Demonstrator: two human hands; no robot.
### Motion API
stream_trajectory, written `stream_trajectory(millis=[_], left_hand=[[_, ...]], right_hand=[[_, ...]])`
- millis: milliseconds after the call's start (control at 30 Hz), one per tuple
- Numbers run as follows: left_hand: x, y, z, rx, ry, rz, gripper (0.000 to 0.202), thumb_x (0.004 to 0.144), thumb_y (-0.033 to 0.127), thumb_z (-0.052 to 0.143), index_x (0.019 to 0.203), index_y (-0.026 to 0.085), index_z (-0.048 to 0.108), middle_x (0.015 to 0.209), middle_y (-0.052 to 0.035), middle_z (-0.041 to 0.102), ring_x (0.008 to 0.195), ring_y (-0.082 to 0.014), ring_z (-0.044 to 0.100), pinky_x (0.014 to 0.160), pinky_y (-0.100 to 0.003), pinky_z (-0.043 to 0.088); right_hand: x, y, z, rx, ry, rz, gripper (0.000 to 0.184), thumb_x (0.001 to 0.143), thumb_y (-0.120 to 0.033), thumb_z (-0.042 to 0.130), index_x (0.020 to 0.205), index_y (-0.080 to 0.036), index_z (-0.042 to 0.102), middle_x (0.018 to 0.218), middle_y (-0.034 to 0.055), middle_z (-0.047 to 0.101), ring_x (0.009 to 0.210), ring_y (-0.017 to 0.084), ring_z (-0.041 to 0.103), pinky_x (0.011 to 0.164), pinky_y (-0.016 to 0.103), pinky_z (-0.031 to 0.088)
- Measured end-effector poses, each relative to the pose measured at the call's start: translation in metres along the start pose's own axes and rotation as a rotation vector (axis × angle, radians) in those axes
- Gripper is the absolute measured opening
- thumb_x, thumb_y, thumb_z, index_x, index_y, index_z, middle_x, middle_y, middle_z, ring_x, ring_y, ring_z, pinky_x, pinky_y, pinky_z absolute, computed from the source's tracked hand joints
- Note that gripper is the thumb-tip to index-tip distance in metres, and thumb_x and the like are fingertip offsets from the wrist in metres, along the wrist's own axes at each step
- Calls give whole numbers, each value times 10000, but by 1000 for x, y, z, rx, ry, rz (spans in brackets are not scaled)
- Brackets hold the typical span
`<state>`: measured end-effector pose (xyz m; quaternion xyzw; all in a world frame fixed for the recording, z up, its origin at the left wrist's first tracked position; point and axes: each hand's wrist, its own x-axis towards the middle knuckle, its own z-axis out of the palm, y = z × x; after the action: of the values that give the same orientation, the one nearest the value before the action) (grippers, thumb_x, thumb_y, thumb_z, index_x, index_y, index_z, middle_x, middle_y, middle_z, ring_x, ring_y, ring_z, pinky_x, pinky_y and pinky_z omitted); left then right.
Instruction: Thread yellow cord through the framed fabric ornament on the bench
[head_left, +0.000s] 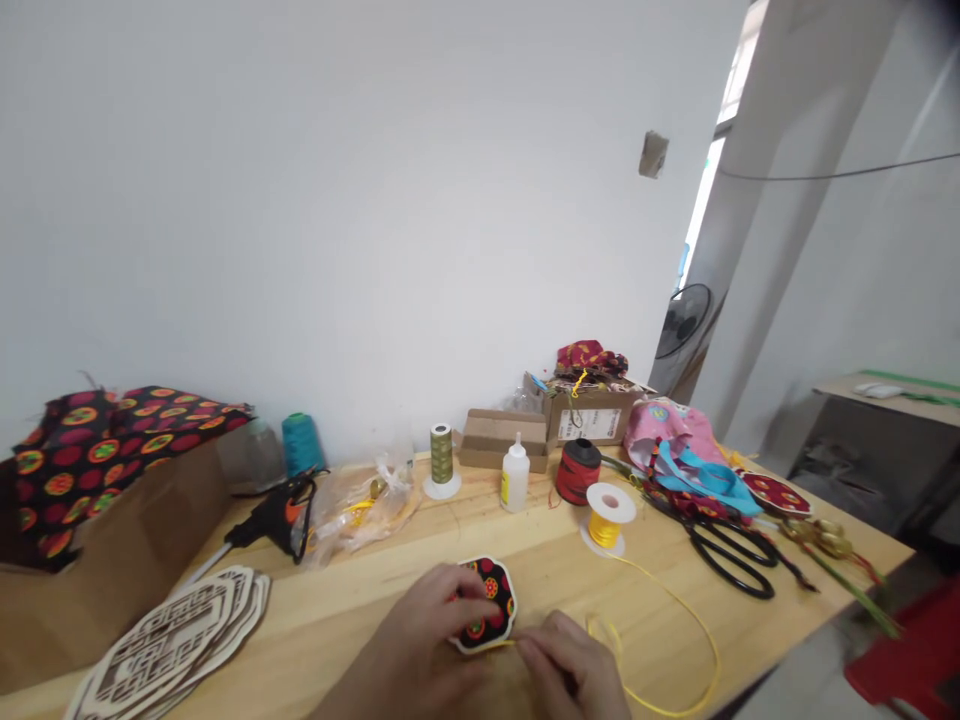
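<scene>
A small fabric-covered piece (489, 590), black with red and orange flowers and a white scalloped rim, is tilted up above the table. My left hand (424, 640) is closed on it, thumb and fingers over its left side. At its lower edge runs a yellow cord (501, 643), which my right hand (574, 665) pinches with thumb and fingers. The cord loops over the table to a white spool of yellow cord (604, 528). Blur hides exactly how the cord meets the rim.
Beyond my hands stand a glue bottle (515, 478), a red thread spool (577, 472) and a green thread spool (442, 455). Black scissors (731, 560) lie right. Left are stacked wooden cutouts (169, 640), a glue gun (274, 520) and a cardboard box (112, 570) with patterned fabric.
</scene>
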<state>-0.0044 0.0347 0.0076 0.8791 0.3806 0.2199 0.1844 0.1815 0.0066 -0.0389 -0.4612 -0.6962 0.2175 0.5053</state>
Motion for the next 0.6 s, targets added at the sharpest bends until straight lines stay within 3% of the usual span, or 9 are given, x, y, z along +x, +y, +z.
stream_trajectory(millis=[67,133,233,300,467,600], left_hand=[[-1,-11,-5,-62,-24,-127,751,598,203,679,1277,293,370,1404,-88,305,1254,-272,305,1006,-426,302],[1,-19,-9,-97,-70,-218,908,557,177,677,1341,304,236,1464,-76,159,1306,-288,188,1041,-474,215],[6,-21,-11,-150,-141,-215,833,561,142,628,1313,304,309,1402,-50,335,1256,-263,318,1034,-440,255],[9,-18,-10,-171,-128,-212,772,563,133,611,1277,299,371,1345,-27,426,1209,-248,389,1021,-408,292],[7,-14,-4,-181,-17,-248,729,602,183,626,1270,320,370,1315,-3,461,1185,-231,418,1008,-387,319],[7,-22,-1,-352,73,-326,748,633,254,658,1303,226,327,1335,-83,436,1213,-237,391,1027,-408,284]], right_hand=[[-4,4,-2,68,96,89,318,819,-393,482,710,-189,700,564,22,559,544,131,540,507,197,396],[-6,8,-3,154,172,175,330,797,-441,502,701,-182,682,596,24,576,577,140,545,542,205,411],[-7,15,0,281,205,328,371,746,-524,524,701,-176,643,579,13,570,539,141,523,497,208,403],[-8,17,4,358,227,413,402,695,-571,551,704,-176,623,561,6,561,519,139,512,467,206,394],[-8,13,8,460,288,455,453,621,-634,576,647,-182,568,558,-3,539,530,128,495,486,196,385],[-9,12,12,306,258,401,449,661,-625,525,599,-181,542,495,-27,443,453,101,387,422,197,306]])
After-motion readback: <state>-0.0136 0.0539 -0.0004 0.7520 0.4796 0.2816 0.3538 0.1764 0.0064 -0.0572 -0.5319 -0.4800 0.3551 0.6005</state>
